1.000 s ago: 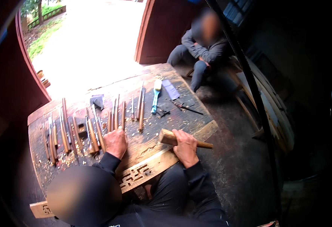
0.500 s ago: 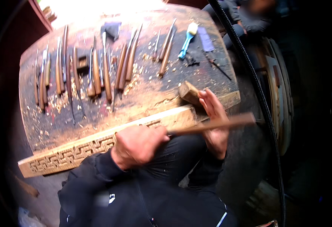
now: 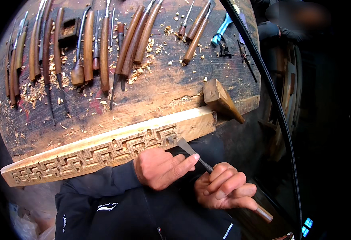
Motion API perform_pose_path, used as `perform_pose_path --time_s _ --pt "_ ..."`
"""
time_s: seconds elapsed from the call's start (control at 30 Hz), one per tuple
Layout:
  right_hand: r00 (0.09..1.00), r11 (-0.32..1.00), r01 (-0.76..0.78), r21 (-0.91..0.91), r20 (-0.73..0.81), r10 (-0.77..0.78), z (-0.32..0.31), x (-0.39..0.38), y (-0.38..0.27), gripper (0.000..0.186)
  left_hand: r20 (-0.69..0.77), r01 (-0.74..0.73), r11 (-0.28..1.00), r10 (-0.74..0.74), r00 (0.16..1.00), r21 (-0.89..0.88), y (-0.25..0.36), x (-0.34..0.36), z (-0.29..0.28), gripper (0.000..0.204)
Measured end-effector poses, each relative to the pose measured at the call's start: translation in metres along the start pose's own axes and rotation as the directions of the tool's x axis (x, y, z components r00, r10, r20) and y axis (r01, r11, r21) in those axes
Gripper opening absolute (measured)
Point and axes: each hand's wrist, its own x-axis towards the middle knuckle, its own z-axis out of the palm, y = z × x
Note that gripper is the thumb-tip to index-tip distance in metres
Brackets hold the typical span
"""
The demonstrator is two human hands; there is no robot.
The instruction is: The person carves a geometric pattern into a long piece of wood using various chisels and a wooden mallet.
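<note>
A flat-bladed chisel (image 3: 186,146) lies slantwise between my hands, its blade up and to the left and its wooden handle down to the right. My left hand (image 3: 159,170) has its fingers curled, with fingertips on the metal near the blade. My right hand (image 3: 225,187) is wrapped around the chisel farther back, the handle end sticking out below it. Just beyond the blade is a long wooden beam (image 3: 197,126) with a geometric fretwork pattern carved into its near face. A wooden mallet (image 3: 218,98) rests at the beam's right end.
Several wood-handled carving tools (image 3: 104,52) lie along the far side of the worn workbench (image 3: 151,102), among wood shavings. A small dark box (image 3: 69,32) and a blue-handled brush (image 3: 223,29) are there too. A black cable (image 3: 269,80) hangs down on the right. Another person (image 3: 271,30) is at the far right.
My right hand, open beside the mallet before, has come down and closed around the chisel. The chisel has swung so its handle points down to the right. The view has moved closer to the bench.
</note>
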Motion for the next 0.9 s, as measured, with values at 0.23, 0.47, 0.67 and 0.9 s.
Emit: perform_pose_path --time_s 0.23,0.47,0.67,0.9 --pt "0.986 0.991 -0.103 -0.090 0.122 0.113 0.006 0.001 0.008 0.056 -0.066 0.114 0.994 -0.113 0.991 0.000 -0.005 -0.002 0.003 0.049" --pt "0.877 0.959 -0.282 0.024 0.411 0.248 -0.004 0.034 0.017 0.067 -0.112 0.189 0.982 -0.185 0.976 0.027 -0.001 -0.005 0.007 0.048" --pt "0.873 0.943 -0.331 0.008 0.382 0.303 0.002 0.037 0.024 0.068 -0.137 0.228 0.973 -0.219 0.966 0.047 -0.003 -0.004 0.009 0.046" --pt "0.877 0.939 -0.342 -0.028 0.350 0.329 0.010 0.036 0.031 0.067 -0.095 0.290 0.957 -0.288 0.953 0.008 0.000 -0.001 0.000 0.045"
